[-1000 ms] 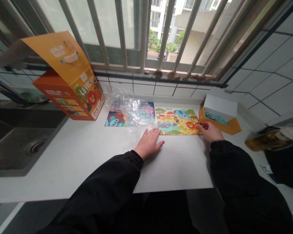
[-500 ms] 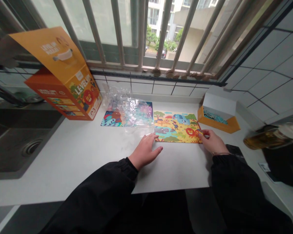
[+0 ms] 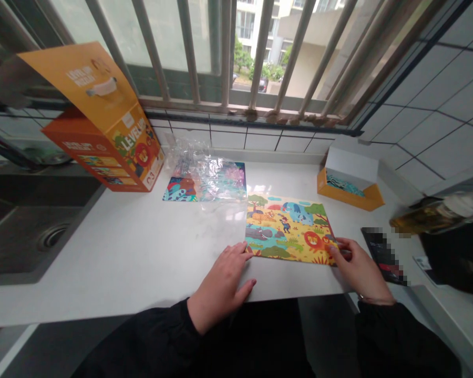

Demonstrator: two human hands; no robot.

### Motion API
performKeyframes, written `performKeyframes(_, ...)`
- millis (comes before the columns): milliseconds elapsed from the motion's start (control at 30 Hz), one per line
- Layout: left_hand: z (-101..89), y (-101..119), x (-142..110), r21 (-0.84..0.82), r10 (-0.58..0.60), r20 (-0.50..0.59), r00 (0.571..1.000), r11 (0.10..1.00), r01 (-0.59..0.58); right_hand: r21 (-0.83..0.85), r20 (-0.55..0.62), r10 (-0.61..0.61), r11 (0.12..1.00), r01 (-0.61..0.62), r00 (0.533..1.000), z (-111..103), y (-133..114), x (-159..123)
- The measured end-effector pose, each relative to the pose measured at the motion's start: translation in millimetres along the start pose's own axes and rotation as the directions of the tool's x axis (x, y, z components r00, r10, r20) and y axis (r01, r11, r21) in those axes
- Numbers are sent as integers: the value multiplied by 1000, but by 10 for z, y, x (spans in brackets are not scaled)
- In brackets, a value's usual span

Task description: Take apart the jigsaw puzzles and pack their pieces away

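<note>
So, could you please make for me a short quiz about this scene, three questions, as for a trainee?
1. Which hand pinches the lower right corner of the yellow animal picture?
2. True or false: crumpled clear plastic lies over part of the darker picture.
3. Which of these stands nearest to the sink?
A) the small open box
B) the large orange box
C) the bottle

Key:
1. The right hand; the left hand has its fingers at the lower left corner.
2. True.
3. B.
</note>
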State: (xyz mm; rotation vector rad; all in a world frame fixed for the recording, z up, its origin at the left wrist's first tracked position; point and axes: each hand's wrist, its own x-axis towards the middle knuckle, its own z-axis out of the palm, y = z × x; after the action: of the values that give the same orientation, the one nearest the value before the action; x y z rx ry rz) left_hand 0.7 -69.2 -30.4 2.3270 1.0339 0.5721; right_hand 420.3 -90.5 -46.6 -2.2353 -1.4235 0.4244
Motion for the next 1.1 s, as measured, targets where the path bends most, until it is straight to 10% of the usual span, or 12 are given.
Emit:
performKeyframes(500, -196, 82, -793, 168, 68, -1, 998, 983, -67, -304, -137, -353, 904, 300, 925, 194, -130, -1026)
performKeyframes(833, -442, -795, 175, 387, -137, 14, 990, 914, 121, -235, 57, -600, 769, 594, 798, 454, -548, -1145)
performKeyframes(1100, -420, -915, 836, 427, -173, 8, 985, 891, 153, -223, 151, -634, 725, 651, 758, 369, -267, -912)
